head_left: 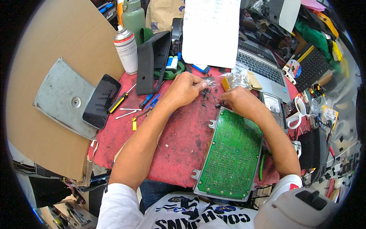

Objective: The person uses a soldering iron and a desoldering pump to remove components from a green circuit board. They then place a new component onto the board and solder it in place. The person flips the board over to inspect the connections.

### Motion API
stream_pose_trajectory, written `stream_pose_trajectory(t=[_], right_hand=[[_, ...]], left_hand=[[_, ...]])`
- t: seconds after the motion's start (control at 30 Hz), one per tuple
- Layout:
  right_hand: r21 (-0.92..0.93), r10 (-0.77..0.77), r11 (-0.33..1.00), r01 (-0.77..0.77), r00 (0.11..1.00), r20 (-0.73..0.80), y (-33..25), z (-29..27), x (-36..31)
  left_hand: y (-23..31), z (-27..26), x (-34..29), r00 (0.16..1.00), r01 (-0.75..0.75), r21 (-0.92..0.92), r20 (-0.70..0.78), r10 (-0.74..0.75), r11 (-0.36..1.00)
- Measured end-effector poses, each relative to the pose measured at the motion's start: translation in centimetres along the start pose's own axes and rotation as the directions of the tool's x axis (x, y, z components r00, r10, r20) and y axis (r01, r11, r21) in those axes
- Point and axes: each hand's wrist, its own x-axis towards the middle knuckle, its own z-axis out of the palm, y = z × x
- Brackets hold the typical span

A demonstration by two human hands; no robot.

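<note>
At the far middle of the red work mat (179, 141), my left hand (185, 90) pinches a small clear plastic bag (210, 82). Several small black components with thin leads (206, 94) lie loose beneath the bag and between my hands. My right hand (244, 102) is closed just to their right, its fingertips down by the mat. Whatever those fingers grip, if anything, is too small or hidden to tell. Below my right wrist lies a green circuit board (232, 152) in a metal frame with mounting tabs, its solder side up.
Left are a screwdriver (122, 98), a phone (101, 101), a grey metal cover (68, 95) and a spray can (126, 51). A black case (152, 65) and a white paper sheet (211, 32) stand behind. Rightward sit a laptop (261, 65), an analog meter (272, 105) and a mug (297, 112).
</note>
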Motion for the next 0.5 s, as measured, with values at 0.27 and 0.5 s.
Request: stream_pose_trajectory(t=[0.27,0.5], right_hand=[[0.019,-0.004,1.000,0.003,0.998,0.056,0.5,0.1,0.1],[0.020,0.025,0.999,-0.027,0.996,0.084,0.1,-1.2,-0.1]], left_hand=[[0.2,-0.2,0.0,1.000,0.004,0.015,0.016,-0.004,1.000],[-0.3,0.2,0.0,1.000,0.001,-0.022,0.008,-0.001,1.000]])
